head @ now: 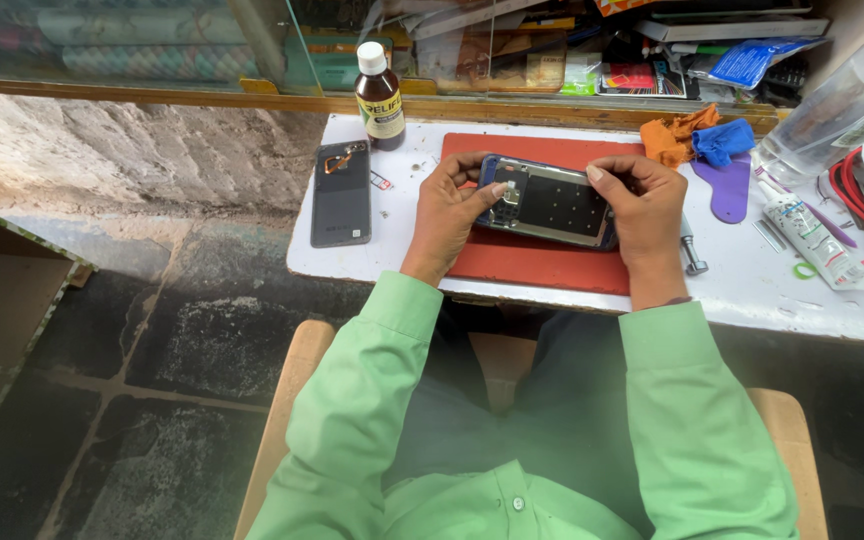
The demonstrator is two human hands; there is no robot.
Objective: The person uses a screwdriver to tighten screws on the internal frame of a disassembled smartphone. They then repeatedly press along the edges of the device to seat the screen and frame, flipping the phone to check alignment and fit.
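The opened phone [550, 203] is gripped at both ends by the left hand [444, 215] and right hand [646, 208], fingers closed on its edges; it should be kept low over the red mat [537, 262], pressed evenly.

1 head camera looks steeply down, close over the white table [552, 290].

Two hands [447, 215] [647, 205], one opened phone [549, 203], one back cover [341, 193], one bottle [379, 97].

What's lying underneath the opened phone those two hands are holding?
A red mat lies under the opened phone, spread on the white table. The left hand and right hand cover the mat beneath the phone's ends.
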